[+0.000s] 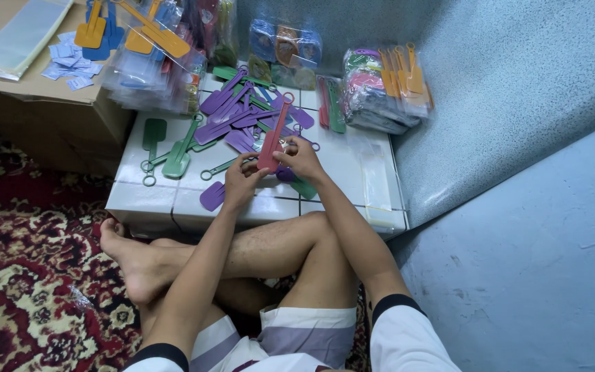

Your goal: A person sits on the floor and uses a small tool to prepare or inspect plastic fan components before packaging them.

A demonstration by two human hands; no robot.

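Between your hands: a red flat plastic paddle (272, 141) with a ring at its far end, held over the near middle of the white tiled worktop (147, 196).
Left hand (242, 180): fingers closed on the paddle's wide lower end from the left.
Right hand (301, 160): fingers pinched on the same wide end from the right, so both hands clamp one piece.
Just under your hands: a loose purple paddle (212, 195) at the worktop's near edge, and a green one partly hidden by your right hand.
Beyond your hands: a heap of purple paddles (232, 120) mixed with green ones, with two more green paddles (166, 148) lying apart on the left.
Risk: your wrists hang close over the loose pieces, so I judge a sweep of either forearm could push the near purple paddle off onto the patterned carpet (29, 275).
Risk: the heap is tangled by its rings, so pulling one out may drag others along.
Packages, far right: a stack of clear bags (383, 89) holding orange, pink and green paddles, against the blue wall.
Packages, far left: clear bags of orange and blue paddles (149, 48).
Labels: small pale blue slips (70, 62) and a clear sleeve on a cardboard box (43, 103).
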